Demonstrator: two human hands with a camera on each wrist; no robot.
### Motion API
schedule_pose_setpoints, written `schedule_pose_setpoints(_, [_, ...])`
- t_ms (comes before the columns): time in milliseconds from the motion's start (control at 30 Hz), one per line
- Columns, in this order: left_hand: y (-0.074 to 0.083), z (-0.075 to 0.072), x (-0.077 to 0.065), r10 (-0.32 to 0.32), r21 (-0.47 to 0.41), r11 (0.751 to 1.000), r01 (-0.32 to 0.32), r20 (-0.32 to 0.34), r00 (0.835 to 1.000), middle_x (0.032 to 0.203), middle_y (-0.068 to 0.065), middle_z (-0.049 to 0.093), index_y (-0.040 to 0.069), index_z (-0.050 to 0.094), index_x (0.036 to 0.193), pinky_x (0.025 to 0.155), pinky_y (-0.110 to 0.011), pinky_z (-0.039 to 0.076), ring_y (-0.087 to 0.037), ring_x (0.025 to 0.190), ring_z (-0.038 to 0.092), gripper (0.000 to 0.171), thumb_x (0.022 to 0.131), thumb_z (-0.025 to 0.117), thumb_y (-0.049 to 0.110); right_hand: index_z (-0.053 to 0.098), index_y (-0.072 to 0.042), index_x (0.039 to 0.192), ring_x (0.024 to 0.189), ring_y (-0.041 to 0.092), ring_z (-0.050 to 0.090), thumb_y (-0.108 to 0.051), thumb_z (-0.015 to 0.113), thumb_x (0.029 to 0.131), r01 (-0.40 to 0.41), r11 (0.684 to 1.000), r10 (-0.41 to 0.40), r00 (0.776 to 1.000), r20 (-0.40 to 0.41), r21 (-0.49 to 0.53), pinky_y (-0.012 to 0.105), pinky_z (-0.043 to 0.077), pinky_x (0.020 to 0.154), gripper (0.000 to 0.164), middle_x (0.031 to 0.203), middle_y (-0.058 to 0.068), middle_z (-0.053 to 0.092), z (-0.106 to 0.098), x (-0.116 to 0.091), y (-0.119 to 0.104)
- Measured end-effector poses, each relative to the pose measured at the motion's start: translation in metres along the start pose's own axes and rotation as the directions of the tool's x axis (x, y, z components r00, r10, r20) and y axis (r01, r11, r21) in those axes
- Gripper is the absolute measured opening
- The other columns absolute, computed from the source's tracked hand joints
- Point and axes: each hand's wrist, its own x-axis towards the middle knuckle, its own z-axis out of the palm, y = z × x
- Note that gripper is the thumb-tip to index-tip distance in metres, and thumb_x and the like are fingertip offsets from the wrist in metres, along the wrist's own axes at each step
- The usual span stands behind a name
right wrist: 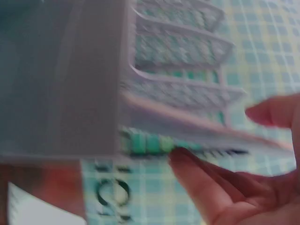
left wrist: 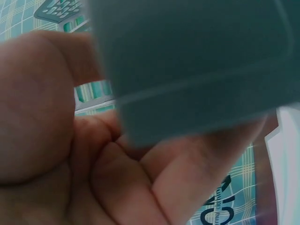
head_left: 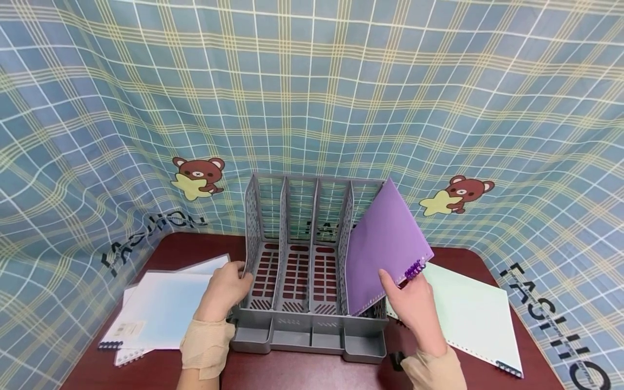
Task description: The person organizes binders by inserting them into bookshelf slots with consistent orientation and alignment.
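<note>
A grey desktop file rack [head_left: 329, 324] with upright dividers and small front trays stands on the table. My left hand [head_left: 221, 291] grips its left side wall, fingers curled over the edge; the left wrist view has a grey tray corner [left wrist: 201, 61] close in front of that palm. A purple spiral notebook [head_left: 385, 241] leans in the rightmost slot, its top tilted out to the right. My right hand [head_left: 415, 307] holds it by the lower right edge near the purple binding, thumb on the front, fingers behind. In the right wrist view the notebook [right wrist: 187, 124] passes between thumb and fingers.
To the left lie overlapping notebooks, a pale blue one [head_left: 166, 306] on top. A pale green notebook [head_left: 473, 311] lies at the right, partly behind my right hand. Plaid cloth [head_left: 302, 97] hangs around the dark red table [head_left: 297, 371].
</note>
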Motion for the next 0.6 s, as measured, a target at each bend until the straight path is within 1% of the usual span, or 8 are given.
schedule_pose_setpoints(100, [0.003, -0.004, -0.004, 0.023, -0.015, 1.000, -0.024, -0.028, 0.999, 0.090, -0.017, 0.068, -0.007, 0.042, 0.146, 0.046, -0.034, 0.039, -0.015, 0.042, 0.041, 0.054, 0.099, 0.043, 0.020, 0.029, -0.006, 0.150, 0.115, 0.039, 0.060, -0.058, 0.063, 0.089, 0.070, 0.997, -0.065, 0.989, 0.136, -0.035, 0.057, 0.047, 0.094, 0.087, 0.130, 0.026, 0.059, -0.026, -0.003, 0.004])
schedule_pose_setpoints(233, [0.012, -0.013, -0.012, 0.062, -0.013, 0.998, -0.063, -0.072, 0.995, 0.127, -0.028, 0.061, -0.006, 0.040, 0.148, 0.046, -0.034, 0.040, -0.019, 0.043, 0.043, 0.056, 0.099, 0.043, 0.021, 0.000, -0.029, 0.160, 0.115, 0.037, 0.061, -0.047, 0.062, 0.094, 0.182, 0.983, -0.178, 0.940, 0.290, 0.011, 0.053, 0.050, 0.093, 0.092, 0.149, 0.028, 0.040, -0.066, -0.009, 0.012])
schedule_pose_setpoints(300, [0.018, -0.018, -0.017, 0.084, -0.004, 0.996, -0.085, -0.089, 0.992, 0.132, -0.028, 0.058, -0.004, 0.037, 0.150, 0.049, -0.035, 0.042, -0.023, 0.053, 0.053, 0.058, 0.099, 0.045, 0.023, -0.003, -0.037, 0.159, 0.112, 0.032, 0.064, -0.039, 0.061, 0.096, 0.206, 0.978, -0.208, 0.930, 0.304, 0.038, 0.044, 0.054, 0.089, 0.090, 0.152, 0.027, 0.037, -0.086, -0.011, 0.017])
schedule_pose_setpoints(400, [0.031, -0.023, -0.026, 0.124, 0.001, 0.992, -0.125, -0.121, 0.985, 0.137, -0.026, 0.055, -0.001, 0.033, 0.153, 0.055, -0.037, 0.045, -0.031, 0.082, 0.065, 0.061, 0.100, 0.048, 0.025, -0.002, -0.038, 0.159, 0.111, 0.026, 0.065, -0.034, 0.058, 0.099, 0.196, 0.981, -0.190, 0.939, 0.286, 0.009, 0.027, 0.054, 0.084, 0.085, 0.152, 0.024, 0.039, -0.115, -0.014, 0.027])
schedule_pose_setpoints(467, [0.042, -0.024, -0.034, 0.150, -0.007, 0.988, -0.153, -0.149, 0.977, 0.140, -0.023, 0.054, 0.003, 0.033, 0.154, 0.051, -0.036, 0.045, -0.033, 0.078, 0.065, 0.062, 0.100, 0.049, 0.027, 0.001, -0.035, 0.160, 0.116, 0.027, 0.062, -0.037, 0.054, 0.101, 0.160, 0.986, -0.141, 0.951, 0.275, -0.047, 0.017, 0.049, 0.082, 0.080, 0.152, 0.020, 0.041, -0.129, -0.013, 0.035])
schedule_pose_setpoints(500, [0.049, -0.024, -0.039, 0.163, -0.022, 0.985, -0.168, -0.163, 0.973, 0.139, -0.021, 0.055, 0.005, 0.033, 0.155, 0.048, -0.036, 0.044, -0.032, 0.066, 0.062, 0.063, 0.099, 0.050, 0.028, 0.002, -0.032, 0.161, 0.119, 0.029, 0.060, -0.041, 0.052, 0.101, 0.134, 0.988, -0.109, 0.956, 0.272, -0.072, 0.017, 0.047, 0.081, 0.078, 0.152, 0.019, 0.041, -0.135, -0.013, 0.040])
schedule_pose_setpoints(533, [0.057, -0.023, -0.044, 0.173, -0.029, 0.983, -0.181, -0.179, 0.969, 0.129, -0.022, 0.062, 0.009, 0.034, 0.155, 0.045, -0.035, 0.043, -0.029, 0.057, 0.059, 0.062, 0.099, 0.051, 0.029, 0.002, -0.030, 0.161, 0.123, 0.034, 0.056, -0.044, 0.049, 0.101, 0.101, 0.991, -0.074, 0.959, 0.273, -0.086, 0.017, 0.046, 0.081, 0.077, 0.153, 0.019, 0.040, -0.140, -0.012, 0.044])
schedule_pose_setpoints(600, [0.072, -0.020, -0.055, 0.204, -0.043, 0.975, -0.218, -0.209, 0.956, 0.110, -0.019, 0.068, 0.015, 0.036, 0.155, 0.042, -0.034, 0.040, -0.022, 0.039, 0.042, 0.061, 0.098, 0.053, 0.030, 0.003, -0.026, 0.161, 0.130, 0.041, 0.047, -0.050, 0.045, 0.101, 0.033, 0.995, -0.004, 0.960, 0.279, -0.097, 0.023, 0.046, 0.086, 0.077, 0.155, 0.018, 0.036, -0.146, -0.011, 0.052])
